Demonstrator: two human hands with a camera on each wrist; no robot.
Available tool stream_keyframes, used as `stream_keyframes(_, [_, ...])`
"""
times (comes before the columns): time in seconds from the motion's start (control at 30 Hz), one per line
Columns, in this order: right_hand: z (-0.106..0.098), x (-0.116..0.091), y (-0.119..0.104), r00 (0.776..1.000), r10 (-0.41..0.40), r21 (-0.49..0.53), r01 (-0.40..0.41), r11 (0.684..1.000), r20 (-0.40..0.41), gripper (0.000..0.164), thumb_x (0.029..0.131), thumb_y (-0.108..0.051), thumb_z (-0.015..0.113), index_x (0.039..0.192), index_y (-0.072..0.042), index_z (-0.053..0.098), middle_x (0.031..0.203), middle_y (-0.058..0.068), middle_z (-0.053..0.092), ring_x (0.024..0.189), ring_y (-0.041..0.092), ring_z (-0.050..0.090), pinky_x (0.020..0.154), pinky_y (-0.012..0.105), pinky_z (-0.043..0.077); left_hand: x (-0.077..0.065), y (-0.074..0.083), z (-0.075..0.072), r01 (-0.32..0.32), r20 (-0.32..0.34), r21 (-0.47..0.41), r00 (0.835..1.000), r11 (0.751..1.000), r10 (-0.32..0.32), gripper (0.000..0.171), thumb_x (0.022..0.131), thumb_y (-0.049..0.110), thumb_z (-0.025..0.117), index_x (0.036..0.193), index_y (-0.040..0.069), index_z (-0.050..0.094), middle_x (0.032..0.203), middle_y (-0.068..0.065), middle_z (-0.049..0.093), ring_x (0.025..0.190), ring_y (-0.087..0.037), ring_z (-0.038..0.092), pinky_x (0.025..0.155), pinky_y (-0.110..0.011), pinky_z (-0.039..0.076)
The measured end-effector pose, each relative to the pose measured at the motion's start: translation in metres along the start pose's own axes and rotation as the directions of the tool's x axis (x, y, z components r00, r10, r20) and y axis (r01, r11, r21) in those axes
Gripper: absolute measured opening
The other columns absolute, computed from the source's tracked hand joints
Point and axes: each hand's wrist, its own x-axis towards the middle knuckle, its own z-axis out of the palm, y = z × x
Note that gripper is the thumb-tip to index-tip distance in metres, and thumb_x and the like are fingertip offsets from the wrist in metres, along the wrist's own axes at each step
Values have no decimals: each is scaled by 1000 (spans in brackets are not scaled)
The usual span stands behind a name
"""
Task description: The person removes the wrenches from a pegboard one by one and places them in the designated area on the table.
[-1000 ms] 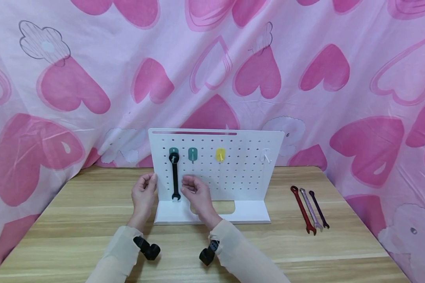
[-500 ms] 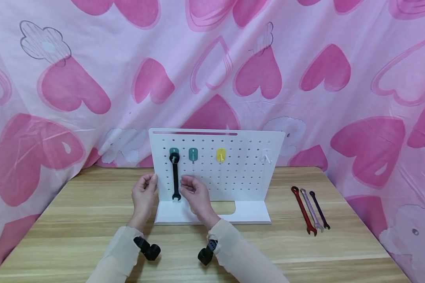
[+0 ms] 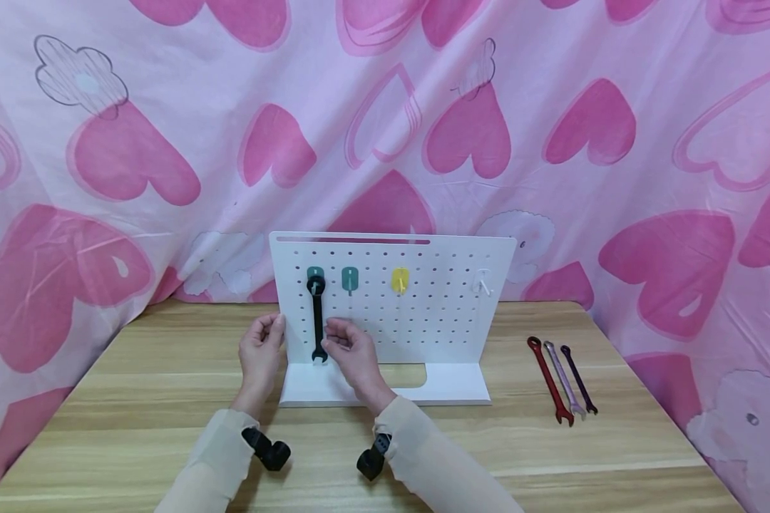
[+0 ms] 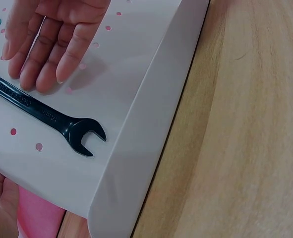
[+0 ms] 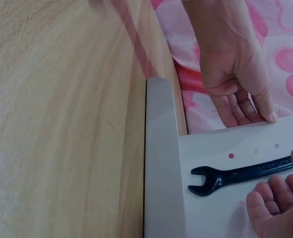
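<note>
A black combination wrench hangs upright by its ring end from the leftmost green hook on a white pegboard. At the board's left edge, my left hand pinches the rim between thumb and fingers; the right wrist view shows that hand at the edge. My right hand is just right of the wrench's lower shaft, fingers loosely bent and holding nothing. In the left wrist view its fingers are beside the wrench. Whether the thumb touches the shaft is unclear.
A second green hook, a yellow hook and a clear hook are on the board. Red, silver and dark wrenches lie right on the wooden table. A pink heart-print curtain hangs behind.
My right hand has shifted slightly left, closer to the hanging wrench. The left hand stays at the board's edge, and the wrenches have not moved.
</note>
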Motion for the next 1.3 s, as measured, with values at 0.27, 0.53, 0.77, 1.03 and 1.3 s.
stream_keyframes(0.27, [2, 1, 1, 1000, -15, -9, 15, 1000, 8, 35, 88, -13, 65, 122, -17, 59, 114, 1, 62, 101, 13, 58, 91, 27, 50, 0, -1, -1, -8, 0, -13, 1000, 1000, 8, 42, 93, 45, 50, 115, 10, 56, 103, 0, 55, 95, -9, 53, 78, -6, 47])
stream_keyframes(0.53, [4, 3, 2, 1000, -14, 11, 14, 1000, 16, 35, 87, -11, 66, 121, -15, 59, 113, 2, 62, 102, 13, 58, 91, 27, 50, 0, -1, 0, -6, -16, 2, 1000, 1000, 6, 40, 94, 43, 51, 114, 9, 57, 98, 1, 54, 93, -9, 52, 76, -7, 47])
stream_keyframes(0.77, [7, 1, 1, 1000, 4, 32, -4, 999, 11, 34, 88, -12, 65, 121, -15, 59, 113, 2, 61, 101, 13, 57, 91, 27, 50, 0, 0, -1, -3, -11, -3, 1000, 1000, 3, 39, 94, 43, 51, 114, 10, 57, 98, 2, 54, 93, -8, 52, 75, -7, 47])
stream_keyframes(1.03, [11, 1, 2, 1000, 0, 48, 0, 999, -2, 33, 87, -11, 66, 119, -15, 60, 111, 2, 61, 100, 12, 57, 91, 27, 50, 0, 0, -1, 6, 1, 0, 1000, 1000, -6, 39, 95, 43, 50, 115, 10, 56, 102, 1, 55, 96, -9, 52, 77, -6, 46])
stream_keyframes(1.3, [14, 1, 4, 1000, -4, 55, 5, 998, -5, 31, 88, -12, 65, 118, -15, 60, 111, 2, 62, 100, 13, 57, 91, 27, 50, -1, 1, -1, 13, 4, 15, 1000, 1000, -13, 39, 95, 43, 49, 116, 11, 56, 103, 0, 54, 96, -10, 51, 77, -7, 46])
